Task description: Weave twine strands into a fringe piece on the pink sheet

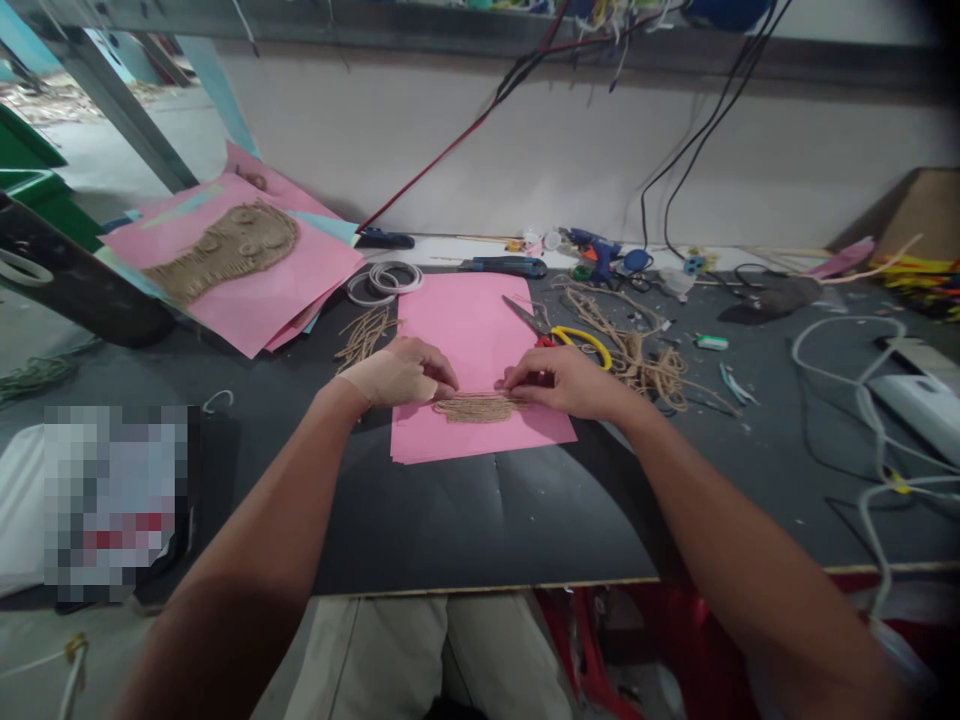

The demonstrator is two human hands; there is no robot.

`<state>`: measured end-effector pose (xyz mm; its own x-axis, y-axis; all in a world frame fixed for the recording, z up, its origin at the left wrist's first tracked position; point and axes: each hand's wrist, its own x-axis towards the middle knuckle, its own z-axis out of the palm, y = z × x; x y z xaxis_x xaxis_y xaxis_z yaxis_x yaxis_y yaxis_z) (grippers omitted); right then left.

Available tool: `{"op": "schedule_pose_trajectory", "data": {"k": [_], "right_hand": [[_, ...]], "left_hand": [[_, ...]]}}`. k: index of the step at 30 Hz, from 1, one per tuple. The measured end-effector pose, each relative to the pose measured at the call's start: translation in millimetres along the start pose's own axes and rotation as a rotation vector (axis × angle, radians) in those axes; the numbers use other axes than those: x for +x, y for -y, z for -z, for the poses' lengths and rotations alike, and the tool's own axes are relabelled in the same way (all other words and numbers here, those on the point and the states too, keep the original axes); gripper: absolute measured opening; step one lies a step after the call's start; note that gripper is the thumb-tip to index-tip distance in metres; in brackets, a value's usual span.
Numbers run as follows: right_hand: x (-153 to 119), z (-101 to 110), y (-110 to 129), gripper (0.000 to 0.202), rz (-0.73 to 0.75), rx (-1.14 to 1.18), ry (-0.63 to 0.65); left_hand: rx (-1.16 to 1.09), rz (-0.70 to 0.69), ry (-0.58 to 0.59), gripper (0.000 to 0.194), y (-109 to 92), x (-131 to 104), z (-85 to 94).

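Observation:
A pink sheet of paper [469,320] lies on the dark table before me, bearing rows of brown twine [474,411] laid side by side in a narrow block. My left hand [401,372], with a beige wrap around the palm, pinches at the left end of a twine strand along the block's upper edge. At the other end, the fingertips of my right hand [566,382] are closed on the same strand, low over the paper. The fingertips partly hide the strand's ends. Just beyond my right hand, yellow-and-red-handled scissors [581,340] rest partly on the sheet, blades pointing up-left.
Cut twine pieces [365,335] lie left of the paper, and a loose twine tangle [649,370] lies right. Behind are a utility knife [506,266], white rings [385,283] and a blue glue gun [596,252]. Pink sheets with a twine shape [232,250] are stacked back left.

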<state>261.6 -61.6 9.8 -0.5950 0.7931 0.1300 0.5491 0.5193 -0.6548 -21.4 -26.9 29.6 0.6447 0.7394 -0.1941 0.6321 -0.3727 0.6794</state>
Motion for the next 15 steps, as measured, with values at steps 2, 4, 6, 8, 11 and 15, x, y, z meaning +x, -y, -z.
{"op": "schedule_pose_trajectory", "data": {"k": [2, 4, 6, 8, 11, 15], "right_hand": [[0.0, 0.3, 0.2, 0.011, -0.011, 0.011, 0.003], [-0.1, 0.7, 0.6, 0.011, -0.006, 0.011, 0.003], [-0.4, 1.0, 0.9, 0.012, 0.007, 0.002, 0.002], [-0.5, 1.3, 1.1, 0.012, 0.015, -0.009, 0.006], [-0.4, 1.7, 1.5, 0.013, 0.016, -0.014, 0.017], [-0.1, 2.4, 2.3, 0.014, 0.008, -0.013, 0.034]], "left_hand": [[-0.011, 0.000, 0.003, 0.020, 0.1, -0.3, 0.2], [-0.022, 0.005, 0.009, 0.020, 0.1, -0.5, 0.5], [-0.023, 0.009, 0.014, 0.019, -0.2, -0.6, 0.8], [-0.015, 0.008, 0.019, 0.019, -0.8, -0.7, 1.1], [-0.013, 0.010, 0.027, 0.019, -2.0, -1.0, 1.3], [-0.024, 0.012, 0.037, 0.019, -2.4, -1.6, 1.5]]}}
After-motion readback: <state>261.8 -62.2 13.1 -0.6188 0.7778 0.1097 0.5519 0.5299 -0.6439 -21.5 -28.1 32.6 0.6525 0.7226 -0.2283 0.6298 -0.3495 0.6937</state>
